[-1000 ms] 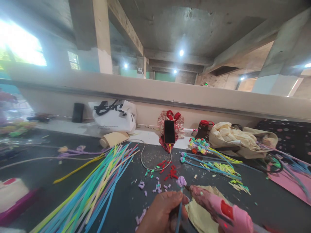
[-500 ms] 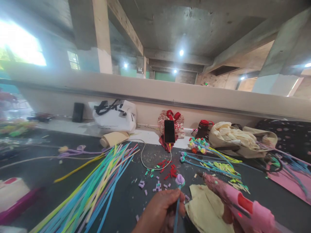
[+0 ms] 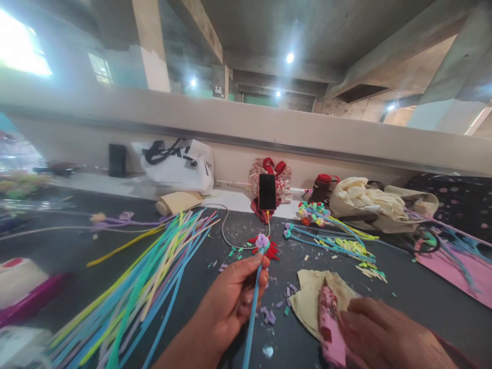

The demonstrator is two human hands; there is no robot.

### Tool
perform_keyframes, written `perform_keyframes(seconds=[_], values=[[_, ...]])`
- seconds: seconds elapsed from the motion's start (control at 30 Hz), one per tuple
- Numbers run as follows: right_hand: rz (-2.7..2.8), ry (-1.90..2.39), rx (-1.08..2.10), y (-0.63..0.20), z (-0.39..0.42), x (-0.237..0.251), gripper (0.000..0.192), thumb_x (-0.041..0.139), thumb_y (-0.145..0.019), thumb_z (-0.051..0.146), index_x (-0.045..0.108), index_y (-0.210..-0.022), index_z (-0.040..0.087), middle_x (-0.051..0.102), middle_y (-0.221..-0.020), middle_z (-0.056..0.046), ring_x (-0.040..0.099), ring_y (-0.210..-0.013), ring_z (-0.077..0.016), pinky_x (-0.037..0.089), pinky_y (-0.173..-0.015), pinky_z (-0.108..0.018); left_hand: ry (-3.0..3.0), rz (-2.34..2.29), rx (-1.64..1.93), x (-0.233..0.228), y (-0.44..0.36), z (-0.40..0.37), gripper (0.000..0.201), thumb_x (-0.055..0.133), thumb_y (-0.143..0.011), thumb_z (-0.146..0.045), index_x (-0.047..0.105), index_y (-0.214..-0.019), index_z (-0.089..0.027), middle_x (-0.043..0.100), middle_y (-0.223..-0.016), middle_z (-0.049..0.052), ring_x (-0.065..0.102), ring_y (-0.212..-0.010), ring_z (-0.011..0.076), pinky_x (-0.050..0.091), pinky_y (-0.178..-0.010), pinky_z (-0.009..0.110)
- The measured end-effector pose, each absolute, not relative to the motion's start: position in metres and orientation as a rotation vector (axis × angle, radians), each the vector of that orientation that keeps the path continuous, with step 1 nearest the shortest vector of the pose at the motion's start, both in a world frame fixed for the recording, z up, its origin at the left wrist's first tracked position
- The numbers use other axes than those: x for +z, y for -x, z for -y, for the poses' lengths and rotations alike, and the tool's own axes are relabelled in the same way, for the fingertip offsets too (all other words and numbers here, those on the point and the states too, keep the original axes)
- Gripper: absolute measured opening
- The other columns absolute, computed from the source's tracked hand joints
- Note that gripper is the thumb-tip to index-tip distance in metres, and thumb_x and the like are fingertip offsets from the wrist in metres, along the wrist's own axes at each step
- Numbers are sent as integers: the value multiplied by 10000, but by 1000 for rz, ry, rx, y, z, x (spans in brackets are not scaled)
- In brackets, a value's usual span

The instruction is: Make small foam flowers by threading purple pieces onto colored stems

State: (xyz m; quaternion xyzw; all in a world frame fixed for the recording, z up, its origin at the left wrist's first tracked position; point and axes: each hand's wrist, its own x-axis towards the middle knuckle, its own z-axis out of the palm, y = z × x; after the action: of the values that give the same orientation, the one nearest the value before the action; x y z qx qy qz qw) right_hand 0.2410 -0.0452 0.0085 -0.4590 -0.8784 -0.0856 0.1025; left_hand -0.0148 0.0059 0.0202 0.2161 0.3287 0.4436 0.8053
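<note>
Left hand point(image 3: 230, 300): pinching a thin blue stick topped with a small purple flower point(image 3: 262, 241), holding it upright above the dark tabletop point(image 3: 423, 302).
Right hand point(image 3: 384, 333): lying over a pink glue gun point(image 3: 328, 328); grip impossible to tell.
Glue gun: resting on a cream paper sheet point(image 3: 307, 297).
Nearby: lying left, a fan of long coloured sticks point(image 3: 154, 277).

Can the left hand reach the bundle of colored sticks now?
Probably yes: the bundle of colored sticks lies beside the left hand with nothing between, but that hand already grips a blue stick.
</note>
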Motion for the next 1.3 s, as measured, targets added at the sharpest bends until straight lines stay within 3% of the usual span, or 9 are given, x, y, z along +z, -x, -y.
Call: perform_keyframes(seconds=[0.17, 0.27, 0.37, 0.57, 0.63, 0.73, 0.9, 1.07, 1.3], values=[[2764, 1126, -12, -197, 17, 13, 167, 426, -767, 146, 555, -686, 214, 561, -690, 11, 513, -615, -100, 355, -542, -194, -501, -772, 932, 15, 8, -4, 143, 497, -722, -257, 543, -719, -121, 500, -476, -41, 291, -270, -9, 134, -273, 110], [2913, 1016, -133, -176, -2, 4, 30, 527, -690, 196, 541, -706, 217, 557, -681, 23, 478, -581, -113, 302, -489, -228, -516, -771, 926, 11, 8, -4, 145, 499, -720, -261, 547, -704, -126, 501, -473, -47, 284, -263, -12, 146, -277, 112], [3075, 929, -313, -164, -11, -1, 125, 596, -599, 247, 528, -694, 203, 553, -671, 6, 458, -552, -138, 259, -443, -264, -531, -758, 936, 9, 8, -5, 159, 494, -723, -275, 555, -709, -129, 499, -470, -50, 273, -260, -12, 136, -276, 117], [3111, 900, -389, -156, -10, -3, 88, 537, -630, 144, 514, -708, 177, 561, -683, -18, 468, -558, -147, 285, -463, -258, -523, -757, 933, 12, 8, -3, 158, 499, -717, -270, 562, -703, -125, 500, -464, -46, 279, -263, -10, 135, -279, 121], [2994, 1016, -203, -156, -10, 1, 78, 480, -671, 108, 510, -699, 174, 557, -670, -15, 467, -552, -128, 301, -476, -237, -526, -748, 930, 12, 8, -3, 160, 500, -717, -272, 563, -715, -125, 506, -471, -44, 283, -264, -11, 132, -279, 118], [2599, 1204, 379, -161, -9, 15, 123, 412, -704, 81, 486, -686, 178, 528, -651, 16, 463, -564, -92, 333, -504, -192, -527, -744, 929, 11, 7, -1, 166, 495, -720, -270, 567, -739, -121, 515, -483, -39, 306, -274, -11, 153, -283, 111], [1880, 1282, 1263, -171, -11, 27, 107, 433, -709, 116, 496, -770, 177, 474, -538, 65, 425, -427, -48, 303, -398, -146, -549, -748, 899, 8, 4, 1, 176, 502, -712, -289, 560, -743, -125, 504, -443, -45, 307, -253, 0, 158, -267, 114], [1592, 1173, 1537, -175, -14, 28, 131, 485, -728, 171, 568, -826, 143, 527, -511, 40, 431, -417, -30, 288, -395, -126, -540, -759, 862, 7, -1, 0, 157, 491, -719, -276, 556, -701, -135, 512, -420, -40, 305, -230, 7, 163, -253, 115], [1450, 1030, 1550, -175, -26, 27, 95, 541, -716, 211, 568, -759, 131, 541, -517, 27, 457, -432, -42, 312, -413, -143, -556, -728, 846, -8, -1, -10, 186, 559, -670, -298, 575, -659, -113, 542, -427, -10, 333, -238, 16, 212, -255, 125]])
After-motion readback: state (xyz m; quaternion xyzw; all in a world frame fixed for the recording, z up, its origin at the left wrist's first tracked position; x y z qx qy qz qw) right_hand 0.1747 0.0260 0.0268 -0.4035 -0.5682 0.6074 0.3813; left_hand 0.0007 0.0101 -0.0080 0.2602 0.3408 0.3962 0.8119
